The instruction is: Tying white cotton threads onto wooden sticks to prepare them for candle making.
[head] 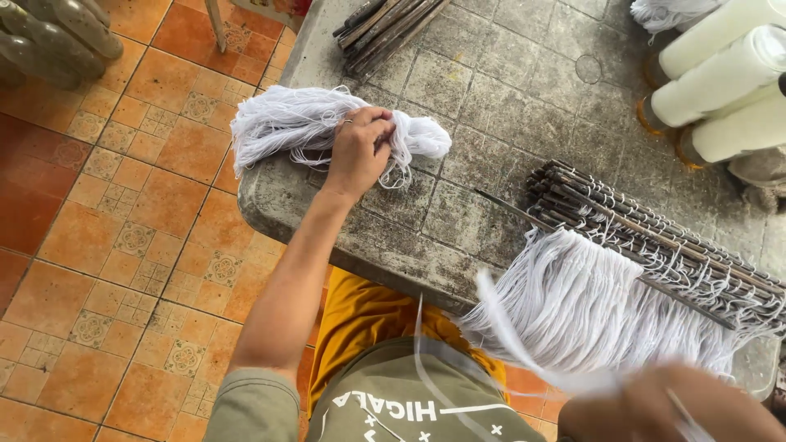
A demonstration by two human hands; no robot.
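2 hands are at work: the left hand (358, 151) pinches strands out of a loose bundle of white thread (307, 127) lying at the corner of the stone table (491, 98), while the right hand (655, 405), blurred at the lower edge, seems to hold a white strand; its grip I cannot tell. Judging by this, a strand is being drawn out, and freeing it cleanly calls for a light pull. 1 rack of dark sticks (655, 237) carries 1 white fringe (589, 307); at least 3 white spools (720, 78) lie behind.
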